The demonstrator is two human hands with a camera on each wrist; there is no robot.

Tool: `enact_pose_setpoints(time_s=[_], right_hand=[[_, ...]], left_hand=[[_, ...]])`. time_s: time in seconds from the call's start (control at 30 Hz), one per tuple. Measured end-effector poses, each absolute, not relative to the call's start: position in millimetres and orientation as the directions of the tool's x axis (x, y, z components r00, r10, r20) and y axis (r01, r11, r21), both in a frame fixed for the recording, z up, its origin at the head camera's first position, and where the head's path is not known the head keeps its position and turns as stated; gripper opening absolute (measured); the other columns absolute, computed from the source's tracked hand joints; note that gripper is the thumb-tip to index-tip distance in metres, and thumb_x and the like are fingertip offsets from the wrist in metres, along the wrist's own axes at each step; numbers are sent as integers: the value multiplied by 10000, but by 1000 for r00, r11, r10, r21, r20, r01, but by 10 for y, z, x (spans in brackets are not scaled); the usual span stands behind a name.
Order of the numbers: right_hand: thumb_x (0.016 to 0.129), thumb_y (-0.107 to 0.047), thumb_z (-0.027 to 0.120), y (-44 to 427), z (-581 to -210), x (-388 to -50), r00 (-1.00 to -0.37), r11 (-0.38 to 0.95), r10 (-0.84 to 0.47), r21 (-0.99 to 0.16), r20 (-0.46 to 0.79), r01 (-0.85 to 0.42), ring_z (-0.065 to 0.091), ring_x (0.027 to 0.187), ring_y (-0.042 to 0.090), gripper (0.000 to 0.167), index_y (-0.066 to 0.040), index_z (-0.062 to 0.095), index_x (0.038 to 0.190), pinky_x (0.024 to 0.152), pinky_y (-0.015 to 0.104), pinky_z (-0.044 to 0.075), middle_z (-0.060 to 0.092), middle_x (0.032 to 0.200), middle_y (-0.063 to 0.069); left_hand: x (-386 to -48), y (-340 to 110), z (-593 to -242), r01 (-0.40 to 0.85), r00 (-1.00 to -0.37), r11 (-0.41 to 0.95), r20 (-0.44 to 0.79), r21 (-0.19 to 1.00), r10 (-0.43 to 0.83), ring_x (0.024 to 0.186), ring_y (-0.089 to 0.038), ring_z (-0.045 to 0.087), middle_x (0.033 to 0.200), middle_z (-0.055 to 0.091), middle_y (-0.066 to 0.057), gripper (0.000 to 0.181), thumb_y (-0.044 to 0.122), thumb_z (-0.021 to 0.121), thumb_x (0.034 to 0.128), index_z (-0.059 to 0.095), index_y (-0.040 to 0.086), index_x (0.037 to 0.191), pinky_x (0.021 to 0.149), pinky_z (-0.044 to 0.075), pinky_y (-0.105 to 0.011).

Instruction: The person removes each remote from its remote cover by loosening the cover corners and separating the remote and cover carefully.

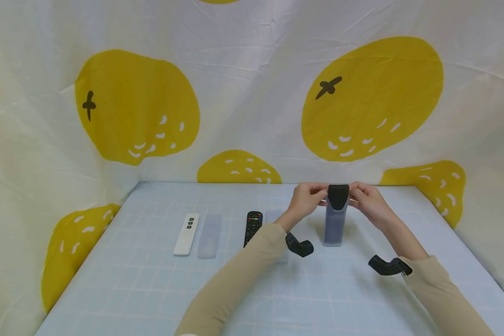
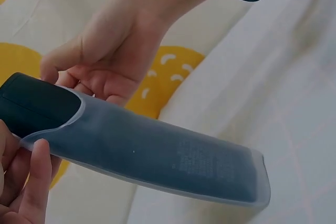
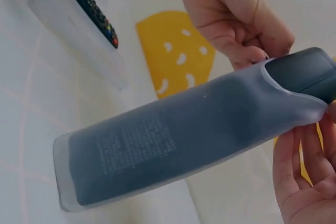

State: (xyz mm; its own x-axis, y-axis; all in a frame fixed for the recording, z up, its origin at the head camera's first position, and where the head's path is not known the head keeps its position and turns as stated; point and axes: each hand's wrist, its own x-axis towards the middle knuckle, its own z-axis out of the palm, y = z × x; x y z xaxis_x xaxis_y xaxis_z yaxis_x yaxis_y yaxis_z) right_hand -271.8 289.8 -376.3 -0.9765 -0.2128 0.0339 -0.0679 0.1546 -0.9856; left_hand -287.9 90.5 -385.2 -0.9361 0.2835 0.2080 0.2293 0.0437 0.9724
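- While its upper end was flanked by both hands, a dark handset [image 1: 338,196] was held nearly upright inside a translucent sleeve [image 1: 335,228], over the right-hand part of the worktop [image 1: 143,280]. Whether the sleeve's base touched the surface could not be told.
- Handset and sleeve were aligned on one long axis, which ran downward from the fingers; the sleeve's mouth was uppermost and its closed end lowest.
- On one side, the mouth's edge was pinched between the thumb and fingers of the left hand [image 1: 303,201]; on the other, it was gripped in the same way by the fingers of the right hand [image 1: 371,207]. Neither hand was nearer, since the handset was set between the two.
- The handset's bare end was left exposed at the mouth, while at the closed end a narrow band of sleeve was seen unfilled in both wrist views. That gap, lying straight along the shared axis, was judged to be the relation that mattered most.
- Farther left, a black remote [image 1: 253,227] and a second sleeve [image 1: 276,216] were partly hidden by the left forearm [image 1: 239,275]; beyond them, a third sleeve [image 1: 209,235] and a white remote [image 1: 186,234] were laid side by side, touched by neither hand.
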Motion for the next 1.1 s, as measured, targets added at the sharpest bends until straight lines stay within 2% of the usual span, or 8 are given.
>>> enact_pose_setpoints(time_s=[0.17, 0.27, 0.4, 0.7, 0.87, 0.97, 1.1], right_hand=[[1027, -270, 441, 2975, -3778, -2637, -964, 161, -264, -984, 30, -75, 615, 913, 11, 179, -219, 612, 1022, 811, 143, 525, 626, 982, -155], [1020, -318, 450, 3021, -3793, -2592, -954, 202, -300, -976, 20, -84, 620, 957, -32, 225, -222, 602, 1155, 829, 124, 512, 645, 1044, -215], [1009, -290, 481, 3060, -3828, -2546, -944, 220, -329, -972, 11, -88, 623, 1008, -65, 300, -162, 598, 1255, 849, 95, 489, 644, 1096, -251], [1006, -169, 492, 3095, -3868, -2479, -932, 157, -356, -979, 64, -127, 647, 993, -34, 236, -255, 687, 1107, 849, 97, 486, 676, 1081, -210], [994, -129, 508, 3075, -3815, -2433, -935, 39, -352, -998, 40, -58, 658, 969, -19, 265, -262, 731, 1047, 833, 120, 509, 702, 1049, -176], [991, -87, 502, 3075, -3800, -2415, -934, -57, -357, -998, 35, -16, 669, 954, -1, 298, -249, 751, 1019, 823, 142, 526, 718, 1032, -144], [987, -55, 495, 3081, -3809, -2404, -938, -109, -346, -994, 37, 1, 684, 927, 23, 314, -226, 758, 985, 809, 164, 541, 728, 1000, -116]], left_hand=[[-2820, 888, -3848, 223, -927, 22, 205, 975, 316, 818, -172, 709, 1071, 711, -189, 216, 4, 586, 923, 692, -44, 1105, 647, 580, -228], [-2787, 887, -3854, 200, -932, 17, 185, 980, 312, 843, -181, 713, 1074, 712, -181, 220, 27, 594, 927, 689, -38, 1115, 655, 580, -228], [-2748, 892, -3873, 149, -945, -7, 144, 989, 292, 847, -179, 715, 1060, 721, -162, 229, 77, 617, 926, 695, -22, 1117, 669, 582, -234], [-2664, 898, -3967, 61, -961, -59, 74, 996, 265, 816, -153, 714, 981, 744, -105, 213, 160, 659, 910, 731, 19, 1051, 717, 584, -256], [-2629, 873, -4011, 102, -947, -79, 122, 992, 299, 879, -155, 720, 1044, 737, -96, 238, 153, 704, 873, 724, 38, 1080, 753, 579, -250], [-2612, 867, -4017, 133, -941, -45, 140, 990, 308, 891, -142, 720, 1059, 734, -96, 244, 138, 713, 863, 723, 39, 1086, 768, 571, -228], [-2604, 872, -4014, 172, -942, 23, 157, 985, 295, 866, -110, 718, 1034, 742, -88, 217, 131, 714, 862, 736, 46, 1061, 778, 558, -198]])
